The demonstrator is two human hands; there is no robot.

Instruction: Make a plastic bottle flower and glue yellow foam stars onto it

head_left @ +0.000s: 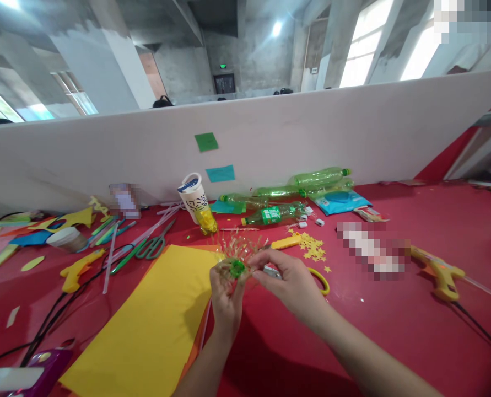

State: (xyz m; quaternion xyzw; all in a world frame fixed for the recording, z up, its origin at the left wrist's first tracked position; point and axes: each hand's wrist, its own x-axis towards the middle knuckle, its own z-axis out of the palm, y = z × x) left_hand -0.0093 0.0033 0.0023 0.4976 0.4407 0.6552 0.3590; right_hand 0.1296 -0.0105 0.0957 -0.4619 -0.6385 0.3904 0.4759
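Observation:
Above the red table, my left hand [227,298] is closed around a clear plastic bottle top cut into a fringe of thin strips [239,242]. Its bright green cap [237,268] faces me. My right hand [284,278] pinches at the right edge of this fringed piece with thumb and forefinger. Just beyond that hand lies a yellow-handled cutter [285,242], beside a heap of yellow paper stars [311,247]. Yellow-handled scissors [320,281] are partly hidden behind my right hand. Yellow paper sheets [146,325] lie under and left of my left hand.
Green plastic bottles [319,177] lie along the white partition [138,143], near a standing paper cup [192,196]. Yellow glue guns lie on the left [77,271] and right [441,273], with trailing cords. Green scissors [156,245] and drinking straws [111,259] are at left.

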